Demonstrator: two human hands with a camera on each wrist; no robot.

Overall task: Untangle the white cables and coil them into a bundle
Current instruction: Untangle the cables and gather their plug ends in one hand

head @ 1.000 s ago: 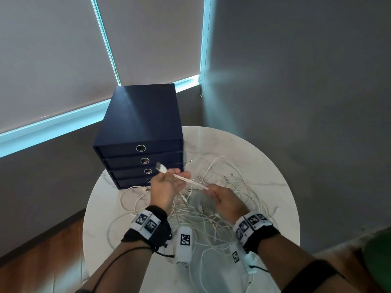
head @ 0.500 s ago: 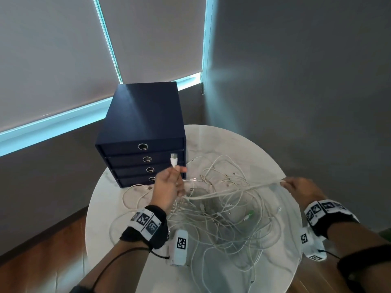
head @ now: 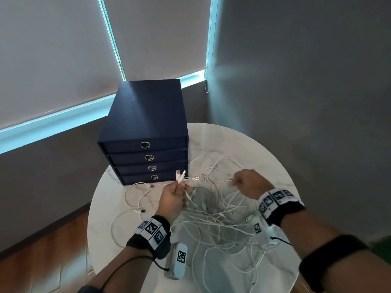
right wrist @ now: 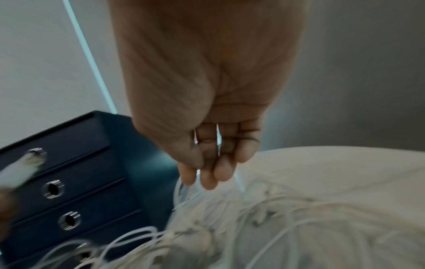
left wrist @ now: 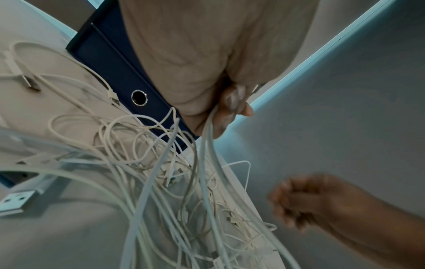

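A tangle of white cables (head: 215, 210) lies spread over the round white marble table (head: 264, 149). My left hand (head: 182, 186) is raised over the tangle's left side and pinches two white connector ends (head: 180, 176), which stick up above the fingers. In the left wrist view two strands (left wrist: 207, 145) run down from those fingers (left wrist: 232, 109) into the pile. My right hand (head: 237, 182) hovers over the middle of the tangle. Its fingers (right wrist: 204, 176) hang loosely curled just above the cables, and I see no cable in them. The picture there is blurred.
A dark blue drawer box (head: 148, 115) with ring pulls stands at the table's back left, close behind my left hand. Grey walls and drawn blinds close the corner behind the table. Wooden floor (head: 42, 250) lies to the left below the table edge.
My right hand, which was stretched far right pulling a strand taut, has swung back to the middle of the tangle. My left hand now shows two connector ends instead of one.
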